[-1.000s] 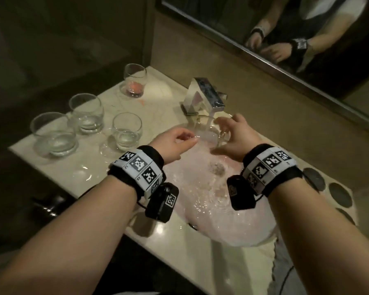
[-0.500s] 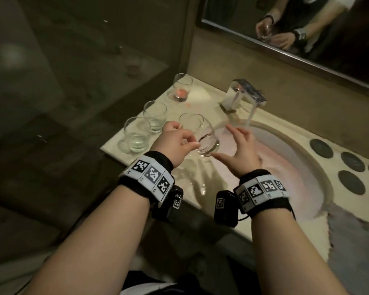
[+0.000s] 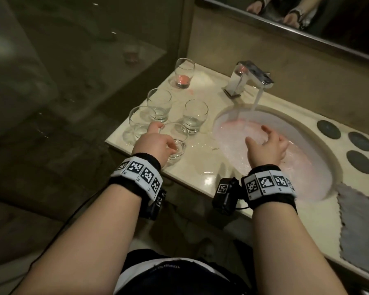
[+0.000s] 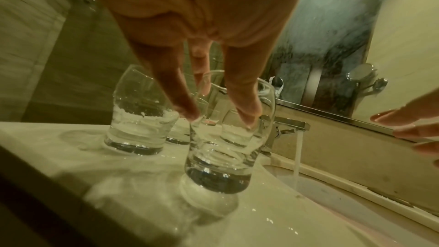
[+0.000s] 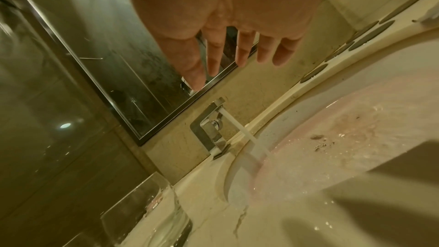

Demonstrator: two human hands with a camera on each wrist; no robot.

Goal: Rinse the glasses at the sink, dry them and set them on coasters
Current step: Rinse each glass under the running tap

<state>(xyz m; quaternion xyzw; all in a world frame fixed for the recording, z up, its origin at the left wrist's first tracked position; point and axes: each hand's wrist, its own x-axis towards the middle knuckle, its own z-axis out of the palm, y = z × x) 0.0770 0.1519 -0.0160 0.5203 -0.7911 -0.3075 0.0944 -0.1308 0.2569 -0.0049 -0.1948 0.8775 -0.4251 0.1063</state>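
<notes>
1. Your left hand [image 3: 156, 143] holds the near glass [image 4: 228, 138] from above. Your fingers [image 4: 244, 100] curl around its rim, one outside and one inside, so the hand is clamped on it.
2. That glass stands right under your left hand on the wet desk [image 3: 200, 158], close to the front edge. Whether its base fully sits down, I cannot tell.
3. Your right hand [image 3: 264, 145] is empty, with its fingers spread apart. It hangs over the sink [image 3: 320, 150], and the tap [image 3: 251, 79] runs water just past its fingertips.
4. Three more clear glasses [image 3: 158, 105] stand just beyond your left hand. The glass with red in it [image 3: 184, 74] stands farther past them and looks not rinsed yet.
5. The coasters [image 3: 328, 128] lie far off on the other side of your right hand, and so does the grey cloth [image 3: 358, 226].
6. Watch out: the glass and desk are wet, so it may slip from your grip.
7. If you let go quickly, your inside finger may catch the rim and tip it off the edge.
8. Reaching for the red glass, your wrist could knock the others over.
</notes>
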